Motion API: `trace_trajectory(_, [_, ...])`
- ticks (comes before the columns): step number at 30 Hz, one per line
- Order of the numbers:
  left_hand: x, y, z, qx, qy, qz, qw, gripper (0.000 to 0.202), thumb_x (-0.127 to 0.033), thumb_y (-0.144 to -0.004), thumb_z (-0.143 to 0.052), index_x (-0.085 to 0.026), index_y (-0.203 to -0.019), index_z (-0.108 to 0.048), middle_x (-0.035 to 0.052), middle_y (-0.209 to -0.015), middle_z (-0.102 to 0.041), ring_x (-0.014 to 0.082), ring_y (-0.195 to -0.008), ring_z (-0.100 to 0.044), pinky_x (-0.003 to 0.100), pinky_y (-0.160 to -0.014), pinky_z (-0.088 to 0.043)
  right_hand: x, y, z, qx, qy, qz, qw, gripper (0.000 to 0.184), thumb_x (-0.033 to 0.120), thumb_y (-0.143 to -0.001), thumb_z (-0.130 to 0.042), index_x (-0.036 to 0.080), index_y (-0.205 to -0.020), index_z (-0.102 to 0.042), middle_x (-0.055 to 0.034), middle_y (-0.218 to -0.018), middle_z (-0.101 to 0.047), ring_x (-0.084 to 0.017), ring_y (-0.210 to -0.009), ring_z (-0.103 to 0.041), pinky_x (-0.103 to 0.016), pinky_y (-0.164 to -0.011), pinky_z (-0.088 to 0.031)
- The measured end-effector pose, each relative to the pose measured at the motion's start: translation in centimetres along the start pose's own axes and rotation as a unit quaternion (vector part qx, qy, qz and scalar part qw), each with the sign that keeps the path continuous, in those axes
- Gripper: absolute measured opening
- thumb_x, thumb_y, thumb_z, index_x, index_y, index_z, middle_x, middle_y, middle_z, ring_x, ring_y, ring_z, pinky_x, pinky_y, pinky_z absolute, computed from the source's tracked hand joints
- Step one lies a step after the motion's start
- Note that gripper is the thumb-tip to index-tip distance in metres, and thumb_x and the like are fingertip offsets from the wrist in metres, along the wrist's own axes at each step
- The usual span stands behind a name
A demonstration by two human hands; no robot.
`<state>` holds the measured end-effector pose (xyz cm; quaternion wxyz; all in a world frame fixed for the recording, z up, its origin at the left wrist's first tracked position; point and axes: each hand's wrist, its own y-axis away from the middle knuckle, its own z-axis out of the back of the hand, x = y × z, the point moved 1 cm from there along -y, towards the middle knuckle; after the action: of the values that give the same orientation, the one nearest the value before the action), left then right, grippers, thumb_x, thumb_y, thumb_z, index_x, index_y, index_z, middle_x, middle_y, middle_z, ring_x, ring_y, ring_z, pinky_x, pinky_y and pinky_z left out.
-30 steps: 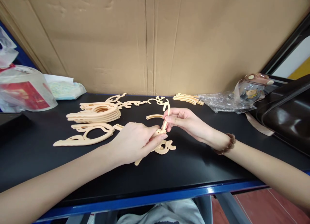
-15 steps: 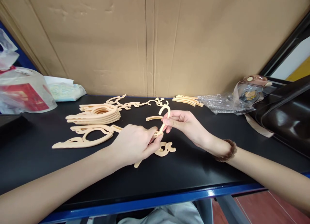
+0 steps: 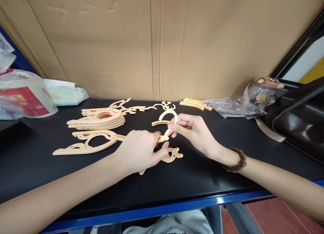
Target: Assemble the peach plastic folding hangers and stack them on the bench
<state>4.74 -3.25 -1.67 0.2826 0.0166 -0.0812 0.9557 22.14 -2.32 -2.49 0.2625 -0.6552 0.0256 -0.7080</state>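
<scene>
My right hand [image 3: 191,127] pinches a cream plastic hanger hook [image 3: 168,113] between thumb and fingers, its curve upward. The hook's base meets a narrow hanger arm [image 3: 162,139] at the fingertips of my left hand [image 3: 139,149]. My left fingers are curled over that arm and cover most of it; the thumb stands a little apart below. Beneath the hands lies a loose hook piece [image 3: 173,155], partly hidden by the left thumb. Left of my left hand rests a folded hanger [image 3: 101,148], with a stack of folded hangers [image 3: 111,123] behind it.
Loose hanger parts [image 3: 136,109] and thin strips [image 3: 194,104] lie near the cardboard wall [image 3: 101,41]. Clear plastic wrap [image 3: 227,107] and a dark bag [image 3: 298,116] are on the right. A plastic bag [image 3: 27,95] and tissue pack [image 3: 67,94] stand left.
The hook has turned so that its curve faces me more broadly and opens left. My left thumb has moved away from the joint at the hook's base.
</scene>
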Motion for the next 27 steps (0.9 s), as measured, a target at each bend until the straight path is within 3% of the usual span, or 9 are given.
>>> trace_trajectory(9, [0.2,-0.3,-0.3,0.017,0.035,0.004,0.999,0.030,-0.036,-0.083,-0.039,-0.019,-0.061,-0.050,0.0023,-0.052,-0.055,0.0191,-0.050,-0.055,0.027,-0.048,-0.021,0.0,0.3,-0.2,-0.013,0.105,0.031,0.994,0.017,0.035,-0.087,-0.061,0.019,-0.081,-0.063,-0.0009,-0.075,-0.069,-0.015,-0.070,-0.066,-0.029,-0.069,-0.051])
trace_trajectory(13, [0.3,-0.3,0.6,0.009,0.106,0.012,0.994,0.020,-0.031,-0.085,-0.036,-0.020,-0.081,-0.053,-0.0020,-0.054,-0.055,0.0176,-0.049,-0.052,0.027,-0.049,-0.025,0.3,-0.1,0.1,-0.030,0.056,0.017,0.998,0.016,0.034,-0.084,-0.064,0.019,-0.079,-0.060,0.0000,-0.073,-0.068,-0.014,-0.069,-0.066,-0.029,-0.069,-0.052])
trace_trajectory(17, [0.6,-0.2,1.3,0.011,0.191,0.009,0.981,0.025,-0.035,-0.093,-0.030,-0.025,-0.104,-0.050,-0.0056,-0.058,-0.056,0.0167,-0.054,-0.054,0.026,-0.052,-0.031,-0.2,-0.7,0.6,-0.045,-0.003,-0.005,0.999,0.018,0.029,-0.082,-0.067,0.020,-0.094,-0.056,0.0033,-0.068,-0.066,-0.012,-0.067,-0.065,-0.028,-0.073,-0.051])
trace_trajectory(21, [1.2,-0.4,0.9,0.014,0.276,0.004,0.961,0.024,-0.035,-0.096,-0.029,-0.028,-0.111,-0.047,-0.0054,-0.073,-0.062,0.0143,-0.064,-0.058,0.025,-0.058,-0.038,-1.1,-1.4,1.7,-0.028,0.013,-0.002,1.000,0.022,0.035,-0.088,-0.060,0.020,-0.102,-0.054,0.0000,-0.075,-0.069,-0.014,-0.074,-0.066,-0.029,-0.075,-0.050])
trace_trajectory(24, [2.2,-0.8,0.2,-0.013,0.362,0.017,0.932,0.025,-0.036,-0.096,-0.032,-0.027,-0.116,-0.044,-0.0048,-0.076,-0.061,0.0111,-0.057,-0.053,0.024,-0.056,-0.041,-1.6,-1.9,3.1,-0.029,0.140,0.025,0.989,0.024,0.041,-0.092,-0.051,0.020,-0.105,-0.054,-0.0027,-0.081,-0.069,-0.017,-0.078,-0.065,-0.033,-0.075,-0.049])
trace_trajectory(25, [2.6,-1.0,-0.1,-0.020,0.391,0.023,0.920,0.027,-0.037,-0.096,-0.032,-0.026,-0.119,-0.043,-0.0042,-0.076,-0.060,0.0106,-0.055,-0.051,0.024,-0.055,-0.041,-1.8,-2.0,3.5,-0.022,0.222,0.039,0.974,0.024,0.039,-0.091,-0.053,0.020,-0.105,-0.056,-0.0039,-0.086,-0.068,-0.018,-0.082,-0.064,-0.034,-0.077,-0.048])
trace_trajectory(27, [3.3,-1.3,-0.4,-0.031,0.433,0.033,0.900,0.030,-0.037,-0.095,-0.034,-0.024,-0.120,-0.044,-0.0028,-0.076,-0.058,0.0104,-0.054,-0.050,0.024,-0.053,-0.040,-2.2,-2.2,4.3,-0.003,0.395,0.073,0.916,0.022,0.037,-0.089,-0.058,0.021,-0.103,-0.060,-0.0067,-0.097,-0.066,-0.022,-0.093,-0.061,-0.039,-0.083,-0.046])
